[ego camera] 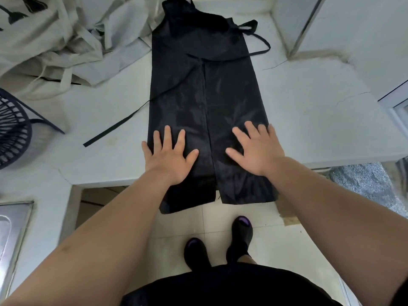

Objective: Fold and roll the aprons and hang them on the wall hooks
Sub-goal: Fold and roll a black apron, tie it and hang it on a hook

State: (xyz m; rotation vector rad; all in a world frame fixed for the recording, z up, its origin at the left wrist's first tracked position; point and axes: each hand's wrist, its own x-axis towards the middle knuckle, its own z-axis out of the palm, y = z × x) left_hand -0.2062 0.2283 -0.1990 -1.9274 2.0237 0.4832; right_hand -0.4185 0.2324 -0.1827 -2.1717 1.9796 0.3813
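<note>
A black apron [205,85] lies lengthwise on the white counter [309,111], both long sides folded in so they meet along a middle seam. Its lower end hangs over the counter's front edge. My left hand [169,155] rests flat with spread fingers on the left flap near that edge. My right hand [254,149] presses flat on the right flap. One black tie strap [114,127] trails left across the counter; another strap [258,44] loops at the upper right.
A heap of cream aprons [55,36] fills the back left of the counter. A dark woven basket [13,133] sits at the left edge. A metal tray [11,235] is at lower left. Tiled floor and my black shoes show below.
</note>
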